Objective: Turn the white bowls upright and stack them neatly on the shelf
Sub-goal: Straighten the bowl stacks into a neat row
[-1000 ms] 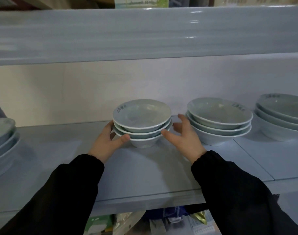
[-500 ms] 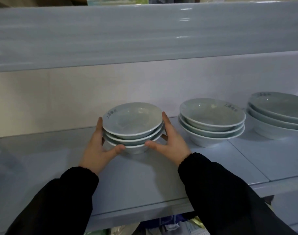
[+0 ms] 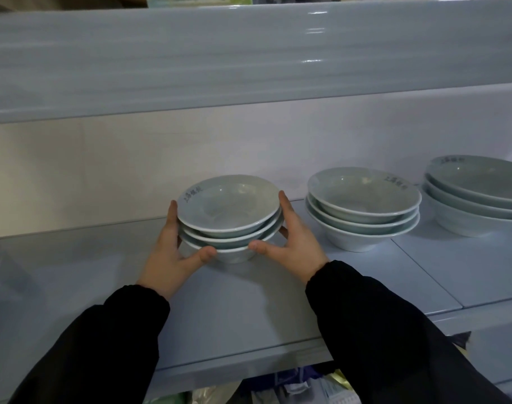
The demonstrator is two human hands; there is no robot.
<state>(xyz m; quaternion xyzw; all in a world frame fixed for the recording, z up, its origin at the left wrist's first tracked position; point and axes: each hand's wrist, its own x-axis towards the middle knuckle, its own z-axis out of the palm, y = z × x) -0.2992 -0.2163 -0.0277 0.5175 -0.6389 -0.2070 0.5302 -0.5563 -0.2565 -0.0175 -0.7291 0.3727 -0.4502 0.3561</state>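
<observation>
White bowls of glazed ceramic show a smooth, glossy finish. The pale blue shelf looks like painted metal with a soft sheen; sleeves are matt black cloth.

Both hands moved from the stack's base to its rims.

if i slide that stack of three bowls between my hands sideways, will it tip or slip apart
Probably stays together: the three-bowl stack is nested and upright, with the left hand and right hand cupping both sides. Its foot looks narrow beneath wide rims, so a high push might tip it. The glossy glaze likely slides easily on the shelf.
</observation>
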